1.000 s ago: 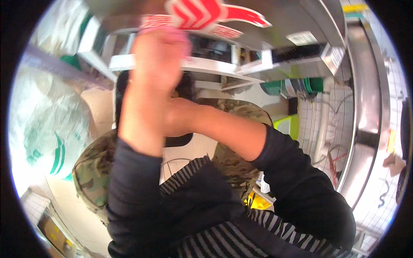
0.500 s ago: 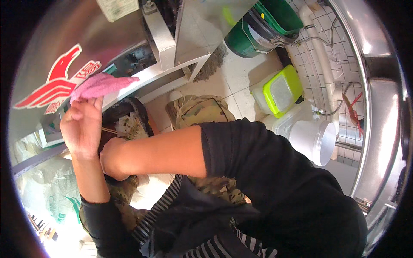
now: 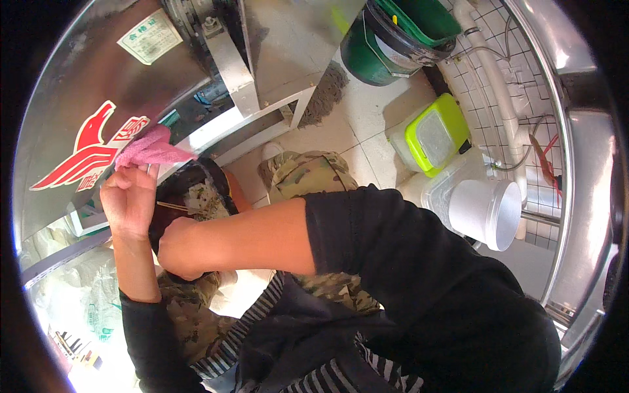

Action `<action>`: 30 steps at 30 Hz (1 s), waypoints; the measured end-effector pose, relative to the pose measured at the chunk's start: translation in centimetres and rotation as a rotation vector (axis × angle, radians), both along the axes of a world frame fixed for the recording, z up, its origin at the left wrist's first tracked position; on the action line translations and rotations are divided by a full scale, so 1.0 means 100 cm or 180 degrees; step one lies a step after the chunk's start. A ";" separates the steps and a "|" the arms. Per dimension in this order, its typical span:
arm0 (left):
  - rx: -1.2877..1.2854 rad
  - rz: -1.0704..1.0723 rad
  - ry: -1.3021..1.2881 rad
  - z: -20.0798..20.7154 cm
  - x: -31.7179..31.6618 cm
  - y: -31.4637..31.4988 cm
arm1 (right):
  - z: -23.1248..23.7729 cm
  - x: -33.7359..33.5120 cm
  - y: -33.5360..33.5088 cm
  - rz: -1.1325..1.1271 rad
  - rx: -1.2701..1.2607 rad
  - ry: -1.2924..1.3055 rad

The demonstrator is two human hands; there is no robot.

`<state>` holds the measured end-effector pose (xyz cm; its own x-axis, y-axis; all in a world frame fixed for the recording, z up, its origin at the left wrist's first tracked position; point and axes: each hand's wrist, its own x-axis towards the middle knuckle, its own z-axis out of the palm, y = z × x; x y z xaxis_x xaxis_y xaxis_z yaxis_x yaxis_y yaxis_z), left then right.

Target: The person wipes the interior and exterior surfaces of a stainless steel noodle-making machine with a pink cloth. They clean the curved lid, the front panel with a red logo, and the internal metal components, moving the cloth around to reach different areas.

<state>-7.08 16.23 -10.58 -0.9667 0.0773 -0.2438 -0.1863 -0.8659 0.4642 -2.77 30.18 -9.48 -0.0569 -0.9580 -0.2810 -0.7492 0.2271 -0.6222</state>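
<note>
A pink cloth (image 3: 154, 147) is bunched against a shiny metal panel (image 3: 59, 196) on the left, beside a red bird sticker (image 3: 84, 148). My left hand (image 3: 130, 204) is raised with its palm showing, and its fingers are closed on the cloth. Across my body comes my right forearm; my right hand (image 3: 181, 250) is bent down just beside the left wrist, its fingers hidden behind the hand. Next to the right hand stands a dark bin (image 3: 219, 171) with food scraps and a pair of wooden chopsticks (image 3: 174, 207) in it.
A white metal frame (image 3: 232, 75) juts out above the bin. On the tiled floor stand green buckets (image 3: 367, 56), a mop head (image 3: 327, 98), a clear box with a lime-green lid (image 3: 432, 134) and a white tub (image 3: 485, 213). A metal counter edge (image 3: 557, 150) runs along the right.
The view has shifted, so the panel sits lower and its paper label shows more fully. Still in my left hand, the cloth looks more bunched. My right hand stays near the left wrist.
</note>
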 end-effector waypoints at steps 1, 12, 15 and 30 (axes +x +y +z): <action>-0.0003 -0.0081 0.0117 0.007 0.006 0.005 | 0.001 0.000 -0.001 0.0013 0.0058 0.0021; 0.0040 0.0010 0.0203 0.013 0.015 -0.007 | -0.004 0.003 -0.010 -0.0109 0.0300 0.0058; 0.0086 0.0213 0.0128 0.015 0.011 -0.009 | -0.012 0.002 -0.012 -0.0197 0.0244 0.0085; 0.0305 0.0530 0.0219 0.008 0.008 -0.026 | -0.021 0.000 -0.027 -0.0084 0.0606 0.0105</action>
<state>-6.32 13.64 -9.81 -0.9823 -0.0652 -0.1758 -0.0076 -0.9230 0.3848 -2.74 27.52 -11.57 -0.0935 -0.8857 -0.4548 -0.7606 0.3583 -0.5414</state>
